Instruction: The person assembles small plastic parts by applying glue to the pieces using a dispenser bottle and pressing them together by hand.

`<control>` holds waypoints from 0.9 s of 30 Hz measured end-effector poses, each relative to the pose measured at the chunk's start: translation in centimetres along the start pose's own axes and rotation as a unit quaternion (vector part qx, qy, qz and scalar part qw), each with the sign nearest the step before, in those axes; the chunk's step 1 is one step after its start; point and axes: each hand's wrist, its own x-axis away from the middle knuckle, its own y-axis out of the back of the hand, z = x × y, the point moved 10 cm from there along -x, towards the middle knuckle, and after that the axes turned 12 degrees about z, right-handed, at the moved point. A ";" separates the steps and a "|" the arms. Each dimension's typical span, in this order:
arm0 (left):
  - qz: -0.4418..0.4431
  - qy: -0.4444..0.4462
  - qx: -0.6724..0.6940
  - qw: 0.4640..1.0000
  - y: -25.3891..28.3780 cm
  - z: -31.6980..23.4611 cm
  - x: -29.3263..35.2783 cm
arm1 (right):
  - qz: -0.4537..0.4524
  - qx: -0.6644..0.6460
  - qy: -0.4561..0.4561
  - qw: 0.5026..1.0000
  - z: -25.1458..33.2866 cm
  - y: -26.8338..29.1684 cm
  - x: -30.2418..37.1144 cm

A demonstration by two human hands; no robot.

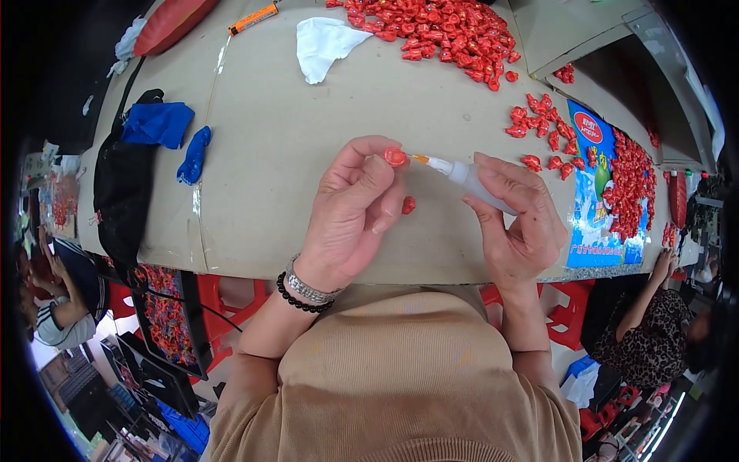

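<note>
Between the thumb and fingers of my left hand point(354, 204) is a small red plastic piece point(395, 157). My right hand point(523, 215) grips a translucent squeeze bottle point(481, 183) with a white nozzle and a thin orange tip. That tip points left at the red piece, very close to it; whether they touch I cannot tell. Another small red piece point(409, 205) lies on the table just beyond my left fingertips. My left wrist carries a metal band and a dark beaded bracelet.
A big heap of red pieces point(454, 35) lies at the far side, with more on a blue printed sheet point(589, 223) at right. White cloth point(325, 48), an orange tube point(252, 20), blue cloth point(159, 125) and a black bag point(123, 192) lie leftward. Other people sit at both sides.
</note>
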 end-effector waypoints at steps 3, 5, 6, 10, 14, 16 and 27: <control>-0.020 -0.015 -0.012 1.000 0.1 -0.2 0.1 | 0.002 0.008 -0.001 1.000 -0.2 -0.2 0.0; -0.011 -0.017 -0.018 1.000 0.0 -0.2 0.0 | 0.000 0.013 0.013 1.000 -0.2 -0.2 0.0; -0.011 -0.017 -0.018 1.000 0.0 -0.2 0.0 | 0.002 0.012 0.013 1.000 -0.2 -0.2 0.0; -0.007 -0.017 -0.021 1.000 0.1 -0.3 0.0 | 0.008 0.012 0.006 1.000 -0.4 -0.4 0.0; -0.011 -0.030 -0.038 0.999 0.2 -0.8 0.1 | 0.008 0.004 -0.011 1.000 -0.6 -0.3 0.1; -0.021 -0.039 -0.051 0.998 0.3 -1.1 0.1 | -0.006 0.001 0.013 1.000 -0.3 0.1 0.2; -0.026 -0.089 -0.122 0.988 0.2 -2.2 0.4 | 0.002 0.009 0.001 1.000 -0.3 -0.2 0.1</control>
